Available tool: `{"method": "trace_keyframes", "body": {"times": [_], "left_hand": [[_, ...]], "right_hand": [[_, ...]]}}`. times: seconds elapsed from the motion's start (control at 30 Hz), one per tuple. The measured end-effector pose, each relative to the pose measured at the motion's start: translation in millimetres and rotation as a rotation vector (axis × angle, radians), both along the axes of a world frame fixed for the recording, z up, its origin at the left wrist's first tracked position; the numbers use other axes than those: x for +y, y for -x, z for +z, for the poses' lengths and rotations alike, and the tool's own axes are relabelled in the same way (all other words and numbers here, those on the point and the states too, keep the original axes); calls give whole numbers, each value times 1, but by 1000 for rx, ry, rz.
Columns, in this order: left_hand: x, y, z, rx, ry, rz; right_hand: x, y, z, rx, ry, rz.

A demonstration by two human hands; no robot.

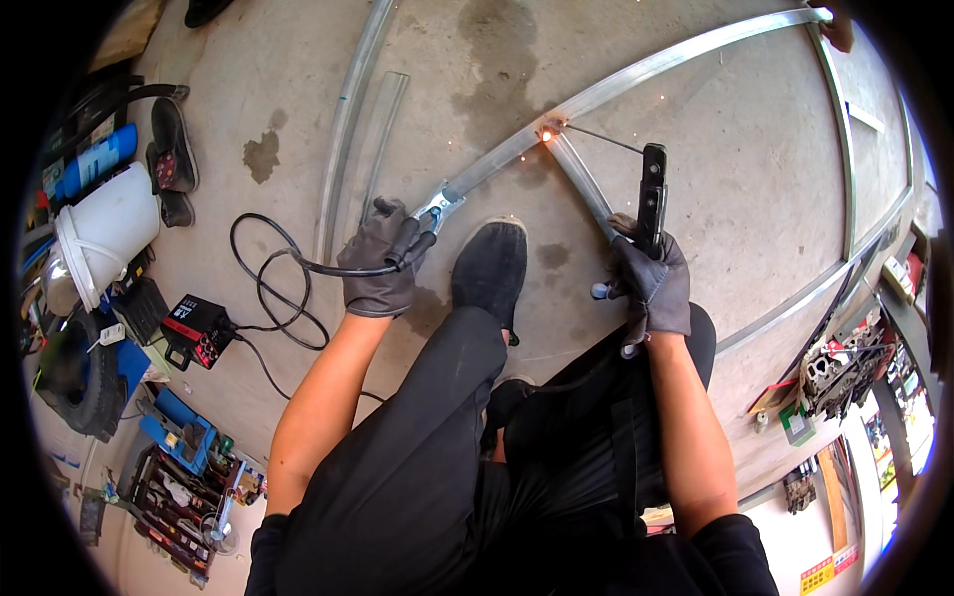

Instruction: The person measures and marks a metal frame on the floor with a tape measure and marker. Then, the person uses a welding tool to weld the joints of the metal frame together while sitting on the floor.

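My left hand (pixel 380 263), in a dark grey glove, is closed around a ground clamp (pixel 435 211) with a black cable. The clamp's metal jaws sit at the near end of a long silvery metal bar (pixel 676 66). In my gloved right hand (pixel 651 283) is a black electrode holder (pixel 651 194). A thin welding rod (pixel 608 139) runs left from the holder. Its tip reaches an orange glow (pixel 546 135) where a shorter metal bar (pixel 581 184) meets the long bar. Small sparks show around this joint. The shorter bar's lower end passes behind my right glove.
Loose metal bars (pixel 343 139) lie on the concrete floor at the left. A black-and-red welding machine (pixel 199 331) stands beside looped black cable (pixel 260 283). A white bucket (pixel 114 223) and shoes (pixel 171 149) are farther left. More frame bars (pixel 840 149) extend right. My shoe (pixel 490 273) is between my hands.
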State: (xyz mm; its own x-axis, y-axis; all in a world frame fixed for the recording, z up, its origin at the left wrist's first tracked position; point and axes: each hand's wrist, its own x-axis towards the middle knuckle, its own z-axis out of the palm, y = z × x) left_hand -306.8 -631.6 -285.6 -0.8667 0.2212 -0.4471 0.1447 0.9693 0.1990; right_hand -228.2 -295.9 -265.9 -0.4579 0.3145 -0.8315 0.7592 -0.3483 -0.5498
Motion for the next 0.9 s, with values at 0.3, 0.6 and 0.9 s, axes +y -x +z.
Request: {"method": "trace_keyframes", "body": {"times": [0.3,0.6,0.9], "left_hand": [[0,1,-4,-3,6,35],[0,2,-1,-2,-64,53],[2,6,4,-89,-41,46]], "right_hand": [[-2,3,-1,-93,-6,98],[-2,2,-4,-117,-2,122],[-2,1,5,12,-4,95]]}}
